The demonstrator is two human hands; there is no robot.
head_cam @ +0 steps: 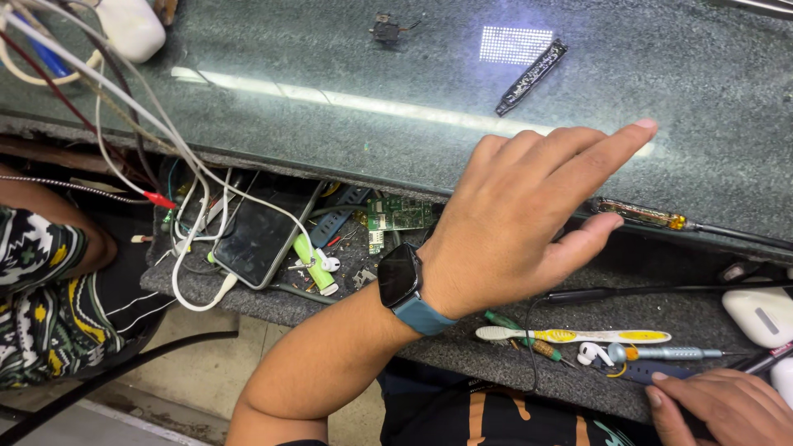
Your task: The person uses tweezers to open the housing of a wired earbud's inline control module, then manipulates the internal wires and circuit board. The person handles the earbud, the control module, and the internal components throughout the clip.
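- Left hand (pixel 529 219), fingers (pixel 607 149) spread and released, hovers above amber-handled screwdriver (pixel 640 215), just beside its fingertips.
- Right hand (pixel 727 409) rests on dark tool; grip unclear.

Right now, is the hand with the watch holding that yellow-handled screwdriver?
No. The left hand is spread open with fingers stretched out, and the screwdriver lies on the counter edge beside it, ungripped.

left hand (pixel 529 219): open, fingers spread, palm down | right hand (pixel 723 405): low, fingers curled
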